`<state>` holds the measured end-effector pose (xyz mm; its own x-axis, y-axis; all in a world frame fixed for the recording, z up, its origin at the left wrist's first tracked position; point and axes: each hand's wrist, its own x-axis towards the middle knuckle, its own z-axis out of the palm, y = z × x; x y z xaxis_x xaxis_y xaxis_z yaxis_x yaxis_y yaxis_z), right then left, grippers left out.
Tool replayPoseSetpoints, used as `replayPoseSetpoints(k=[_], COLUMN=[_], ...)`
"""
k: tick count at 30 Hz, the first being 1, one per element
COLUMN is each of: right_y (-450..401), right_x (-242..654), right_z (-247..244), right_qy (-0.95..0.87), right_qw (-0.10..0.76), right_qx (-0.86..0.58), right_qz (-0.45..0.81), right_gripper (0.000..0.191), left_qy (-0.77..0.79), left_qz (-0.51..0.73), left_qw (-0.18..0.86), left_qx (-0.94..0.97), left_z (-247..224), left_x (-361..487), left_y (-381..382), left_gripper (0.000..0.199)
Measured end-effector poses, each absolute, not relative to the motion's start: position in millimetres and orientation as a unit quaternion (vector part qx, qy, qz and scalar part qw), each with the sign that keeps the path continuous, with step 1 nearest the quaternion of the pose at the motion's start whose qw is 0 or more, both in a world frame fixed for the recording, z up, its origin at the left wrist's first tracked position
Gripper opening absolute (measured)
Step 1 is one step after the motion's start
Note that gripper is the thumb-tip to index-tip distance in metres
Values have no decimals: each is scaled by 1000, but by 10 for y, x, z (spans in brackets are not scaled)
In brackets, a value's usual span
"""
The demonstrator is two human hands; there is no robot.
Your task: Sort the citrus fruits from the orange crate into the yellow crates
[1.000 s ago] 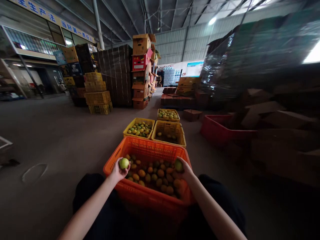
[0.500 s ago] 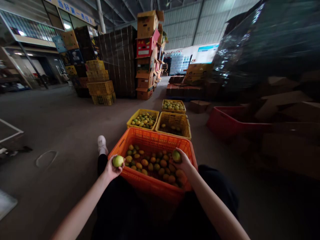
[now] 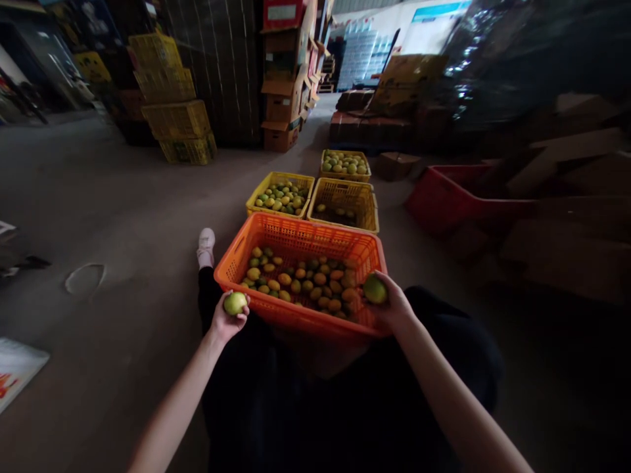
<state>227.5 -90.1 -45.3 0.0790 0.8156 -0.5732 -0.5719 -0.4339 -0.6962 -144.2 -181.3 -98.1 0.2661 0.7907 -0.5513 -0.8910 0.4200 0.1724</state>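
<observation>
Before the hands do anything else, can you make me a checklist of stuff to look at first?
1. Left hand has its fruit: ok, fingers curl around a pale green fruit.
2. Right hand has its fruit: ok, it holds a darker green fruit.
3. Right hand clear of the orange crate: cannot tell, they overlap in this view.
4. Lots of room in the left yellow crate: not ok, it looks well filled.
5. Room in the yellow crate beside it: ok, only a few fruits show.
6. Held fruits unbruised: cannot tell, too small and dim.
</observation>
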Motion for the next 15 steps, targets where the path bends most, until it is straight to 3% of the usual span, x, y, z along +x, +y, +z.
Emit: replayPoseSetpoints(k=[9, 15], right_y=[-1335, -1194], right_x=[2182, 2161], right_z=[-387, -545], right_qy=[-42, -23], right_qw=[501, 494], right_qx=[-482, -453], right_qz=[718, 742], right_gripper=[12, 12], left_qy=[183, 208], left_qz=[468, 387], left_qw=[859, 893], left_qx=[-99, -95], left_z=[-1078, -1640], left_x=[-970, -738], left_y=[-2543, -2860], left_gripper=[28, 33])
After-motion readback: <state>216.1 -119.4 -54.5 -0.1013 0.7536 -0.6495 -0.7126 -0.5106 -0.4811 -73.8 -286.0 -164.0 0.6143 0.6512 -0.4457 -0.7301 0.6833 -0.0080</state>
